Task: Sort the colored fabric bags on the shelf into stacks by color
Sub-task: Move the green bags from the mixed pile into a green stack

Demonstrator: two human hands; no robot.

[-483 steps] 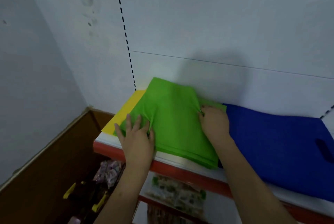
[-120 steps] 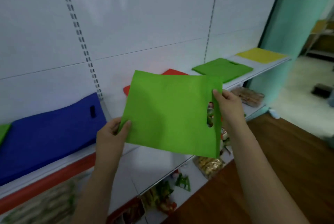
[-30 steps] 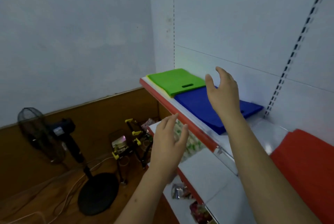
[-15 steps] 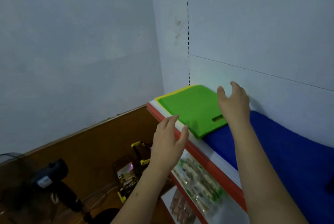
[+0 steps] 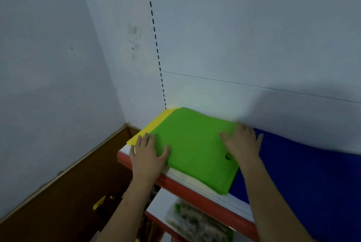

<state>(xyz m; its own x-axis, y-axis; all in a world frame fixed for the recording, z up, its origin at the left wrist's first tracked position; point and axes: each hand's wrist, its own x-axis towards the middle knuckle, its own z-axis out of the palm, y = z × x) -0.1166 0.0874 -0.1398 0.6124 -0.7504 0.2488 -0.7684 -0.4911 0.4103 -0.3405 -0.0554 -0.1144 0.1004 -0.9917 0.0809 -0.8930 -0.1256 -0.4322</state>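
Note:
A stack of green fabric bags (image 5: 193, 144) lies at the left end of the white shelf (image 5: 181, 178), on top of a yellow bag (image 5: 152, 126) whose left edge sticks out. My left hand (image 5: 147, 155) rests flat with spread fingers on the stack's front-left corner. My right hand (image 5: 242, 144) lies flat on the stack's right side, partly covering its handle slot. A blue stack of bags (image 5: 304, 175) sits right beside the green one, reaching to the frame's right edge.
The shelf has a red front rim (image 5: 195, 193) and stands in a corner of pale walls (image 5: 58, 65). A lower shelf with packaged goods (image 5: 197, 222) sits beneath. Brown wooden floor (image 5: 58, 202) lies to the left.
Both hands have come down from the air onto the green stack. The view has moved closer to the shelf's left end.

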